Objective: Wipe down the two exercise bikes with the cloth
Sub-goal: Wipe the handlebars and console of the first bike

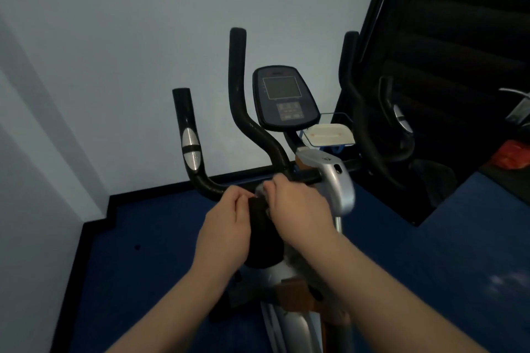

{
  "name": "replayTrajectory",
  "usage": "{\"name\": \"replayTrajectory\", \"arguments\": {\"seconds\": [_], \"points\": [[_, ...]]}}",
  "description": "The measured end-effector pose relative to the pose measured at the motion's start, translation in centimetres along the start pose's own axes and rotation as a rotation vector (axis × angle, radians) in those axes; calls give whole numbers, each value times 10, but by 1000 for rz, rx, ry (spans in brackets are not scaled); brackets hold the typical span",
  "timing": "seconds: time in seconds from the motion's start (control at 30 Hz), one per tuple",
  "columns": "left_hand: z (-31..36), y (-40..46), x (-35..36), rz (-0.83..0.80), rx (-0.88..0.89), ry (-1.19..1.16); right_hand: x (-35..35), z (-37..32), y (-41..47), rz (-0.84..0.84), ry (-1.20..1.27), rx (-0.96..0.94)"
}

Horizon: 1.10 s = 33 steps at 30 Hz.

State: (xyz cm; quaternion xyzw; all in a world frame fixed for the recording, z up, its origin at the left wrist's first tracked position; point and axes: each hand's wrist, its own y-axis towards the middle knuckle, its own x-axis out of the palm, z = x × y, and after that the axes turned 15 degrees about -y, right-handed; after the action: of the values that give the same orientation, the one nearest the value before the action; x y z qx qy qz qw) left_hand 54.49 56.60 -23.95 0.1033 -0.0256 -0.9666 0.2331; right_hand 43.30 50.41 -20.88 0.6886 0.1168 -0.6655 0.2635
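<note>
Cloth (262, 190), pale and bunched, sits at the middle of the exercise bike's black handlebar (209, 185), below the console (285, 99). Right hand (298, 206) grasps it, fingers curled over it. Left hand (226, 223) pinches the cloth's near edge with curled fingers.

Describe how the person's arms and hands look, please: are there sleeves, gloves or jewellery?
Both forearms are bare up to the frame edge: no sleeves show. The left hand and the right hand wear no gloves, and no watch, ring or bracelet shows.
</note>
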Motion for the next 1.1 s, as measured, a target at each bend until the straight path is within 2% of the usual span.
{"name": "replayTrajectory", "arguments": {"seconds": [0.17, 0.3, 0.4, 0.47, 0.57, 0.63, 0.7, 0.77, 0.87, 0.97, 1.1], "points": [[0, 0, -1, 10, -2, 0, 13, -7, -37, 120, 321, 191], [-1, -1, -2, -6, 14, 18, 6, 18, -51, 63, 314, 82], [0, -1, -2, 19, 6, -6, -17, 38, -3, 241, 457, 142], [1, -2, 0, 37, -5, -8, -27, 45, 41, 319, 483, 80], [2, -2, -1, 47, -12, 8, -14, 38, 83, 216, 423, -66], [1, -2, -2, 28, -17, 10, 4, 37, 78, 233, 519, -55], [2, -1, -3, 9, -16, 15, 25, 40, 48, 290, 585, -55], [1, 1, -3, -3, -5, 1, 41, 44, 15, 276, 620, -78], [2, 3, -8, -83, 27, 29, 40, 47, 4, 278, 614, -59], [9, 11, -15, -143, 145, 82, 18, 45, 40, 362, 609, 28], [25, 38, -33, -17, 243, -20, 31, 29, 32, 360, 686, 147]]}}
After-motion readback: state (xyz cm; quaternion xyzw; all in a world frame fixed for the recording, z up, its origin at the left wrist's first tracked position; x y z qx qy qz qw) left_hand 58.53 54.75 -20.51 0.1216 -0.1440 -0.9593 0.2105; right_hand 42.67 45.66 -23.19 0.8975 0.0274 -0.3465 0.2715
